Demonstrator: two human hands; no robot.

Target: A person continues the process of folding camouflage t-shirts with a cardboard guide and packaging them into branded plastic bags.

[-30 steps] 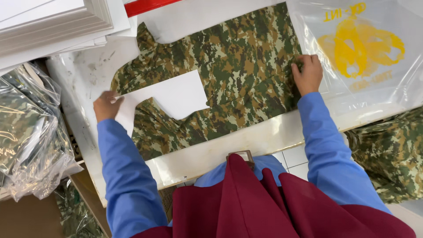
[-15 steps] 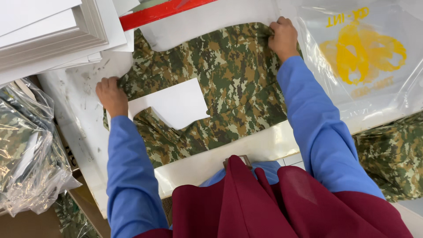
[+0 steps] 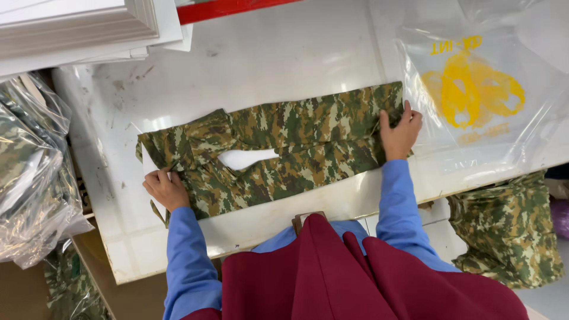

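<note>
A green and brown camouflage garment (image 3: pixel 296 148) lies folded into a long narrow strip across a white table (image 3: pixel 249 65). A white sheet (image 3: pixel 246 158) shows through a gap in its middle. My left hand (image 3: pixel 165 188) pinches the fabric at the strip's left end. My right hand (image 3: pixel 400 133) presses flat on the right end, fingers spread over the fold. Both sleeves are blue, above a dark red apron.
A clear plastic bag with a yellow print (image 3: pixel 480 95) lies right of the garment. A stack of white boards (image 3: pixel 77 26) sits at the back left. Bagged camouflage cloth (image 3: pixel 29 172) is piled at the left; more camouflage fabric (image 3: pixel 510 231) hangs at the lower right.
The wide garment has been folded over into a narrow strip. My right hand came back down to the right end; my left hand moved down onto the left end.
</note>
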